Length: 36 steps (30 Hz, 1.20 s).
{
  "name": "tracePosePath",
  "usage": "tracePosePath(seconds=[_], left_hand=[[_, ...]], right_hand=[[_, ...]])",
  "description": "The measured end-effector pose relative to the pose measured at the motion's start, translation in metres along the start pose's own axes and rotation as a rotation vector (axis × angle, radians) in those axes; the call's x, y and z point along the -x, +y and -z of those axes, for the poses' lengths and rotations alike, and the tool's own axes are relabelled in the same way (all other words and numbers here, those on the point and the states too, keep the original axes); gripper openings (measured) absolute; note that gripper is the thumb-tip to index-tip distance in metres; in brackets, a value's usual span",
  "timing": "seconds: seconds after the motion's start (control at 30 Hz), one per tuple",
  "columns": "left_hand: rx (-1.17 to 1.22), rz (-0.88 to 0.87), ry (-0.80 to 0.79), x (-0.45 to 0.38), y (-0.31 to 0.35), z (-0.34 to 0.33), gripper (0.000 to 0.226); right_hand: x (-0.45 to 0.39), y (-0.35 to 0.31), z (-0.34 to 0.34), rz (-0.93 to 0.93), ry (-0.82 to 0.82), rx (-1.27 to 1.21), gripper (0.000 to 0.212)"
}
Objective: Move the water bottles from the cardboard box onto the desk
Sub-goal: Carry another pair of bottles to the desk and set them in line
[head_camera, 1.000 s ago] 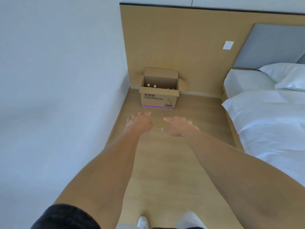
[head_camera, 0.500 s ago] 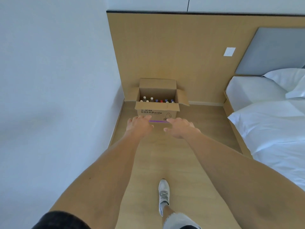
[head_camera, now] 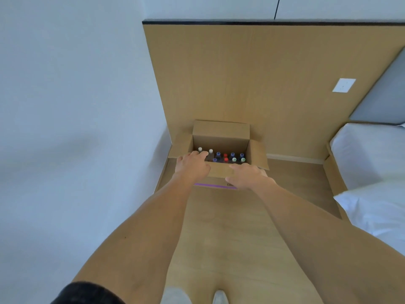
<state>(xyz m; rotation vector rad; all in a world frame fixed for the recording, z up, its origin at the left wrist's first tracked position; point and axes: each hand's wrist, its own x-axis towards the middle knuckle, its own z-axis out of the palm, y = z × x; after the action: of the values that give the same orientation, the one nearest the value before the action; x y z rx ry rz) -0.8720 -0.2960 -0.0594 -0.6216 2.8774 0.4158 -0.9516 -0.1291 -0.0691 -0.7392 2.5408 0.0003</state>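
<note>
An open brown cardboard box (head_camera: 221,130) with a purple stripe along its lower front is placed on the light wooden floor (head_camera: 232,238), in the corner between the pale wall (head_camera: 76,106) and the tan wooden wall panel (head_camera: 252,73). Inside the box, small water bottles (head_camera: 225,157) are stood upright in two rows; only their caps are seen clearly, in white, blue, red and pale green. All of them are in the box.

Both bare arms are stretched forward toward the box. The left hand (head_camera: 192,165) is held over the front left corner of the box, palm down, and its fingers (head_camera: 202,154) are extended and slightly apart, reaching over the front edge close to the white-capped bottles. Whether a bottle is touched cannot be told. The right hand (head_camera: 247,175) is held in front of the right part of the box front, also palm down, with the fingers straight and loosely apart, and nothing is gripped by it.

At the right side, a bed with white bedding (head_camera: 372,176) and a grey padded headboard (head_camera: 381,99) is seen. A white wall socket (head_camera: 343,85) is fixed on the wooden panel.
</note>
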Motion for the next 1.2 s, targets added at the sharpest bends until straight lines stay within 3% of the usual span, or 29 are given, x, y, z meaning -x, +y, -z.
tracePosePath(seconds=[0.33, 0.73, 1.2], left_hand=[[0.017, -0.058, -0.028, -0.162, -0.006, 0.003, 0.051], [-0.004, -0.162, -0.145, -0.382, -0.042, 0.027, 0.053], [-0.054, -0.111, -0.271, -0.505, -0.052, 0.003, 0.051]], right_hand=[[-0.125, 0.032, 0.048, -0.116, 0.01, -0.034, 0.058], [-0.316, 0.009, 0.124, -0.184, -0.015, -0.075, 0.064], [-0.445, 0.052, 0.126, -0.189, -0.134, -0.124, 0.065]])
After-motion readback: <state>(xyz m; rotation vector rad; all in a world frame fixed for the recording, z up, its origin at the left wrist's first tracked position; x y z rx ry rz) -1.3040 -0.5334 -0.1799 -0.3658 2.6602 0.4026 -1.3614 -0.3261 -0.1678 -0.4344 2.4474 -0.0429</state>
